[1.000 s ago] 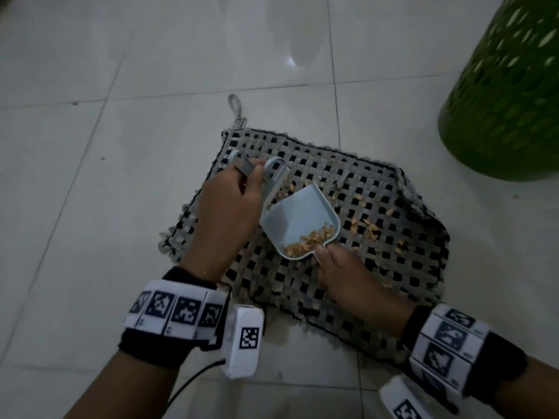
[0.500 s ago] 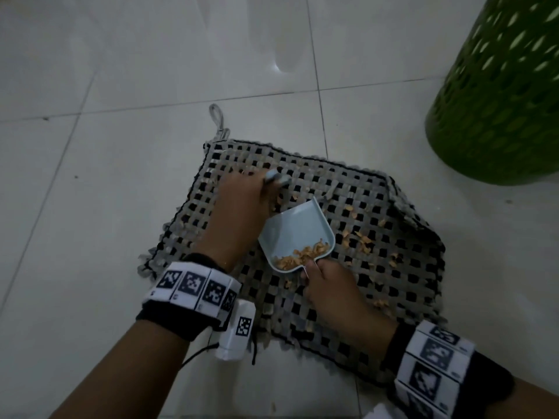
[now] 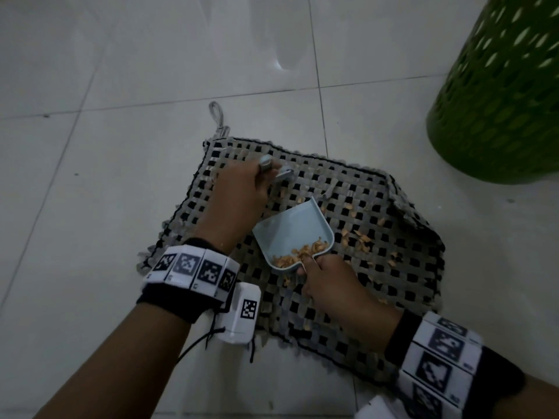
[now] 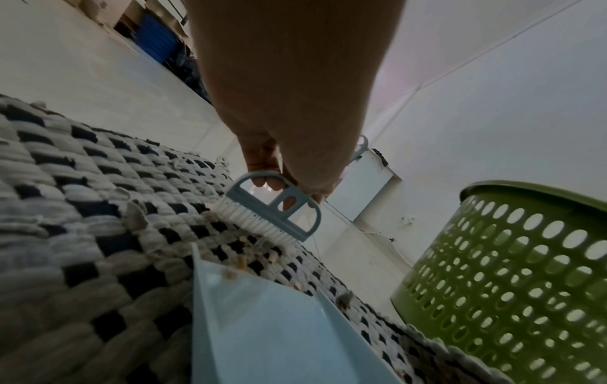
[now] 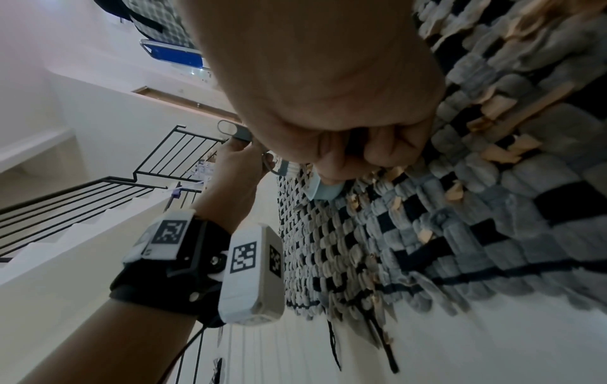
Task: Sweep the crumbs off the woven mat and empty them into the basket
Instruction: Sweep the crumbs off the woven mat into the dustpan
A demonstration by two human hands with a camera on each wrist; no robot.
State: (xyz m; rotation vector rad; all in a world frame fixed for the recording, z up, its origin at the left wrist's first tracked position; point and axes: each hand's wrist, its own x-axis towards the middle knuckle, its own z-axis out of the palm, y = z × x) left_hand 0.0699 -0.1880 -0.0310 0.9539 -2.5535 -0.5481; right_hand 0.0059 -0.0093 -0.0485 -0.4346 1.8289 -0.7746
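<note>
Fingers (image 4: 262, 179) of the left hand (image 3: 234, 204) curl through the small brush (image 4: 274, 207), bristles on the woven mat (image 3: 393, 282). The right hand (image 3: 329, 285) pinches the dustpan (image 3: 290, 231) handle; crumbs (image 3: 299, 255) pile inside, more scattered at 3 o'clock. Green basket (image 3: 502, 95) stands at 1 o'clock.

Dim, grainy light; floor glare; wide-angle warping

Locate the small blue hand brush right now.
Held in the left hand, the small blue hand brush has its bristles on the woven mat, just beyond the dustpan's open edge.
</note>
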